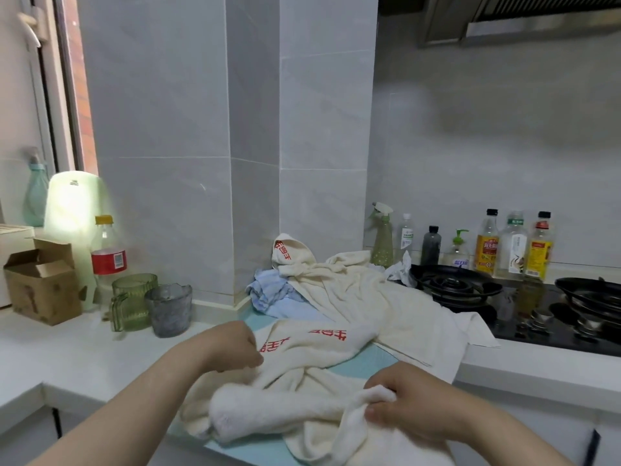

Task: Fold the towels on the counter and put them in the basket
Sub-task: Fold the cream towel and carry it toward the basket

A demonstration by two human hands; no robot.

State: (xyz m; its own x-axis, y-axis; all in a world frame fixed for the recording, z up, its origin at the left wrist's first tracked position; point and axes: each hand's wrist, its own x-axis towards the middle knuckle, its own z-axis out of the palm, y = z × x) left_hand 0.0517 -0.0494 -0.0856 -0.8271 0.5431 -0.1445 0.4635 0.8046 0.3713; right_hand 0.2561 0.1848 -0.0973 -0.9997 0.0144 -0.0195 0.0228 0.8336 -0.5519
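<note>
right hand (pixel 413 406): nearest, lower right; fingers curled round a bunched fold of the cream towel (pixel 302 408), gripping it.
left hand (pixel 235 344): slightly farther, left of centre; fingers curled, pinching the same towel's edge just beside its red print.
cream towel: crumpled between both hands, lying on the teal mat (pixel 363 364) at the front of the counter (pixel 84 351).
teal mat: flat on the white counter, mostly covered by cloth.
second cream towel (pixel 369 304): behind the first and overlapping it; spread loosely, right corner lying on the hob (pixel 537 307), far end with red print propped against the tiled pillar (pixel 302 146).
blue towel (pixel 272 294): crumpled at the pillar's foot, partly under the second cream towel.
grey glass cup (pixel 169 309): left of the towels, just beside the green mug (pixel 132 299).
red-labelled bottle (pixel 107 257): upright behind the mug.
cardboard box (pixel 40 284): far left, flaps open.
hob: black, at the right.
row of bottles (pixel 487 247): upright along the back wall behind the hob.
</note>
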